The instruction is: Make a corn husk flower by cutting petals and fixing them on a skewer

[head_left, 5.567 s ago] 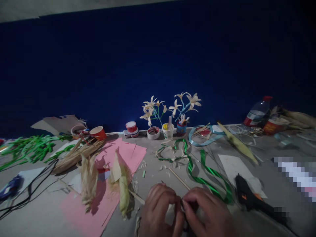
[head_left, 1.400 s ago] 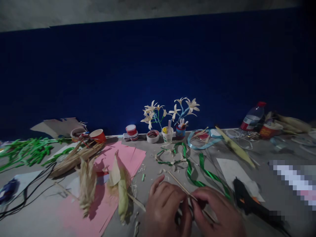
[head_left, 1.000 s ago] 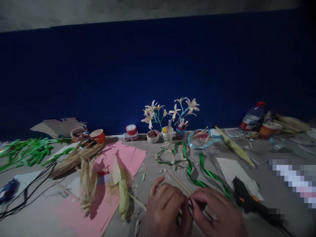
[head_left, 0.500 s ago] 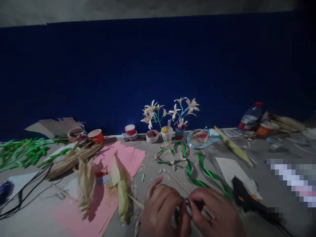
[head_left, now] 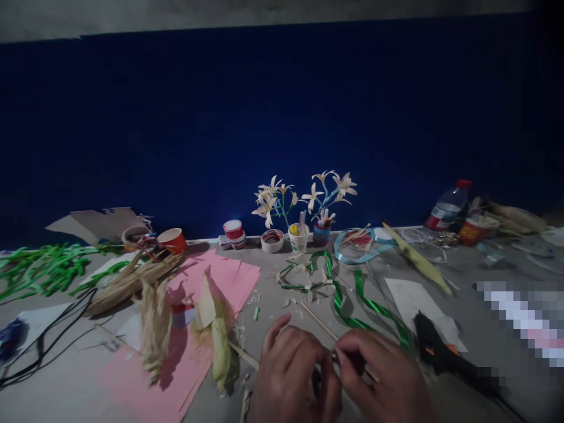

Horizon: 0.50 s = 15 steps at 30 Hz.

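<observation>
Stick [head_left: 318,319] slants behind right hand [head_left: 381,373], lower centre of frame | right hand pinches dark piece [head_left: 334,355], mostly hidden, between thumb and finger | left hand [head_left: 295,373] curls beside it, cannot tell what it holds | glue gun [head_left: 443,349] rests lower right on table [head_left: 70,385]

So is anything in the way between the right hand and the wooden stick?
Nothing that I can see. The wooden stick reaches right up to the right hand and is partly hidden behind it. I can't tell whether they touch.
</observation>
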### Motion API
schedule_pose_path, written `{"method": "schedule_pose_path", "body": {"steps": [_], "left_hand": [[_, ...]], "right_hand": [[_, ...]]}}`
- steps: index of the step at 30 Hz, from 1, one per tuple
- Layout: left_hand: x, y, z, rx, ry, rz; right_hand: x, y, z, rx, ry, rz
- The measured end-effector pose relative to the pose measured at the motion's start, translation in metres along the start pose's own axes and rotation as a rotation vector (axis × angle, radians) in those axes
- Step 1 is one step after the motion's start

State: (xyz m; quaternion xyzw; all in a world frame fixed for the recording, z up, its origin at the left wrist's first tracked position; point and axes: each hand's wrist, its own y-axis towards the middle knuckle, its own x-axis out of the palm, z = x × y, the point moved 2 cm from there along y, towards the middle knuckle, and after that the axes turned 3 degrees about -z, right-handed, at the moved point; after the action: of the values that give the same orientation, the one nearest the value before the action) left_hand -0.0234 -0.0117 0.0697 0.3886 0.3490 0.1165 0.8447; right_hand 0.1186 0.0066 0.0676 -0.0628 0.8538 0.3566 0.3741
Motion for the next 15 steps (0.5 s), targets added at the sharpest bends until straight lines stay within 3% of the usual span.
{"method": "schedule_pose_path", "body": {"steps": [3,7,15], "left_hand": [[-0.001,-0.003,-0.004,0.040,0.022,-0.050],[-0.004,-0.007,-0.009,-0.025,0.015,-0.007],[-0.001,-0.006,-0.005,-0.019,-0.014,-0.025]], "right_hand": [[-0.003,-0.005,0.012,0.020,-0.036,0.016],[-0.014,-0.014,0.030,0.072,-0.096,0.092],[-0.004,0.000,0.000,-0.003,-0.035,-0.046]]}}
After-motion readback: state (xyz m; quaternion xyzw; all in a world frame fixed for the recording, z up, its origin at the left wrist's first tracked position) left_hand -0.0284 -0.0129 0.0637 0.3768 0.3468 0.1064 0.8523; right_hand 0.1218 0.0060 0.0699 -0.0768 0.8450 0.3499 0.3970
